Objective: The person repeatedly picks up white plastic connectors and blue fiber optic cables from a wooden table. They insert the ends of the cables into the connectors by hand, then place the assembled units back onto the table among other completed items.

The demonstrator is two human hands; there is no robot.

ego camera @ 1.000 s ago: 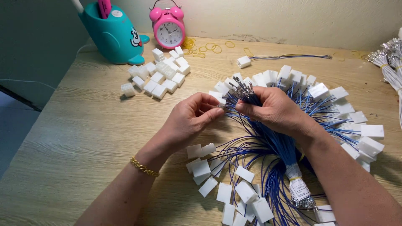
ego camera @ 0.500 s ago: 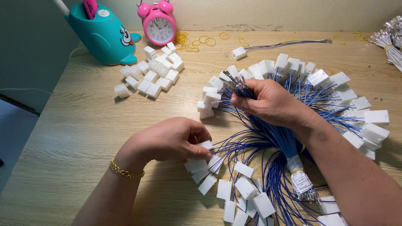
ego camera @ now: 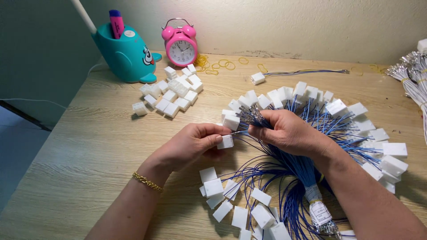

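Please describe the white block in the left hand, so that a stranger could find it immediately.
Start at the pink alarm clock and come down to the two hands. The white block sits at the left hand fingertips, the only one pinched; others lie loose.

Counts, desk top
2 hands [ego camera: 195,142] [ego camera: 289,131], 1 pink alarm clock [ego camera: 181,46], 1 teal pen holder [ego camera: 124,55] w/ 1 pink marker [ego camera: 116,23]; approx 20 loose white blocks [ego camera: 171,91]; blue wires [ego camera: 298,166] too many to count.
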